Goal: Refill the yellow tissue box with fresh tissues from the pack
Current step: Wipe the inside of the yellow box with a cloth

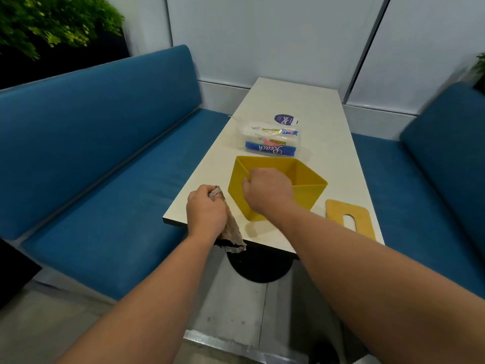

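Off to the left of the hands, a long blue bench seat (105, 164) w/ padded back runs along the white table (338, 158); a second blue bench (425, 164) sits on the right side. Well beyond the hands, far down the tabletop, there's a round purple sticker (286, 119), text too small to read. Up top-left a leafy green plant (49, 19), pale wall panels (262, 35) behind, and below the hands the table's black round base (259, 266) on a grey floor (236, 311).

Blue benches (110, 158) flanking white table (296, 101)
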`<state>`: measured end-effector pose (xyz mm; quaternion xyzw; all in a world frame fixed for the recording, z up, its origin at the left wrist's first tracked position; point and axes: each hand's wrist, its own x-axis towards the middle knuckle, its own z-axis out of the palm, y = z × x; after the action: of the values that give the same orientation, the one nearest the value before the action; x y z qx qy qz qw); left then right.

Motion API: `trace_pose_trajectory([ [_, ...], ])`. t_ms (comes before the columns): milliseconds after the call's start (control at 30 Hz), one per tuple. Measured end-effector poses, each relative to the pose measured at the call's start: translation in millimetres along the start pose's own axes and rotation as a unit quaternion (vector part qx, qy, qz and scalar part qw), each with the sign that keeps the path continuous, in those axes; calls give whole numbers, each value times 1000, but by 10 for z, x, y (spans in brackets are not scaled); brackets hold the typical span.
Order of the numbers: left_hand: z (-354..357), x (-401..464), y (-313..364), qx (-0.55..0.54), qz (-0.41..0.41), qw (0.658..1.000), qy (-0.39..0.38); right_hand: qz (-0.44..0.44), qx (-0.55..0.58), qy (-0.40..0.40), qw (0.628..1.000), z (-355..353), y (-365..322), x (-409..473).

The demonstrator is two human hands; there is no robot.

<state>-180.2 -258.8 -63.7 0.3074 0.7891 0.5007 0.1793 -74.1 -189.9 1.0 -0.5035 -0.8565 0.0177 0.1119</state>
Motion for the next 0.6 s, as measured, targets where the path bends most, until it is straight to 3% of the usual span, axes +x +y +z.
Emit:
trace_pose_trajectory([
  [167,-40,168,91,-14,-69,992,-107,11,-8,-28,1000,250,-292,-130],
  [267,-51,364,147,36,-84,981,-169,15,-31,-35,999,363,-355,-148],
  [533,86,577,208,201,27,964,-170,-76,7,-36,996,406,-105,-167],
  [600,115,630,184,209,38,962,-174,-31,23,0,999,337,164,-69],
])
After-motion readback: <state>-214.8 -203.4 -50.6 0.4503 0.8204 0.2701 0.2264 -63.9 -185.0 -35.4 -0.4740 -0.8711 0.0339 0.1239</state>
